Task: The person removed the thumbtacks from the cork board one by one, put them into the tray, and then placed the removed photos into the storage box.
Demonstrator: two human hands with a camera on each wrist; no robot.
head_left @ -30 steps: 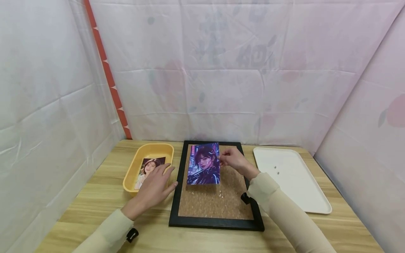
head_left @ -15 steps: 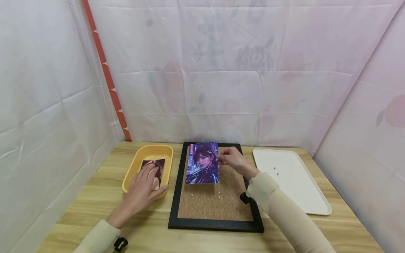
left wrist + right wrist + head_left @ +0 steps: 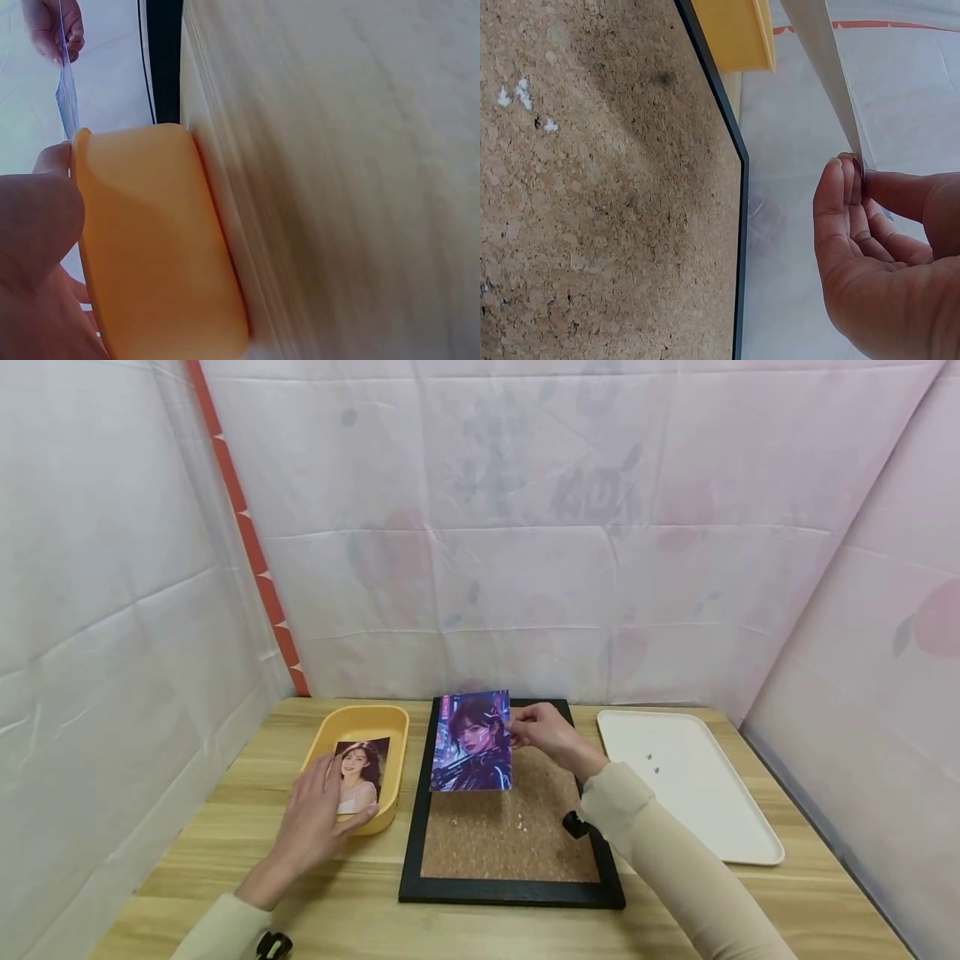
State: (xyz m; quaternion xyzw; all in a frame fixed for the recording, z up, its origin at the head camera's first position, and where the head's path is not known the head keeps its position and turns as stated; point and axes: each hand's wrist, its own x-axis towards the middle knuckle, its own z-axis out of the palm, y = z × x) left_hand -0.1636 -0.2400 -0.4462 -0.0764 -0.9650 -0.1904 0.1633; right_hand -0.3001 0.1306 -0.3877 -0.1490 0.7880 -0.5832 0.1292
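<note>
A purple-blue portrait print [image 3: 471,747] hangs tilted above the framed cork board [image 3: 510,852]. My right hand [image 3: 551,739] pinches its right edge between thumb and fingers; the right wrist view shows the pale back of the print [image 3: 817,52]. At the left, a yellow plastic bin [image 3: 378,825] holds a photo of a smiling person [image 3: 362,777]. My left hand [image 3: 307,814] lies over the bin's left front rim with fingers extended along the photo's left side and the thumb near its lower edge. Whether those fingers touch the photo, I cannot tell.
Right of the board stands a white tray [image 3: 697,785] with two small metallic pieces [image 3: 652,763] on it. Small white specks [image 3: 521,821] dot the cork. A black frame [image 3: 510,892] edges the board, and fabric hangs behind and beside the wooden table.
My left hand has moved left, first over the photo in the bin and then to its left side, uncovering the portrait. The purple print has shifted slightly left in my right hand.
</note>
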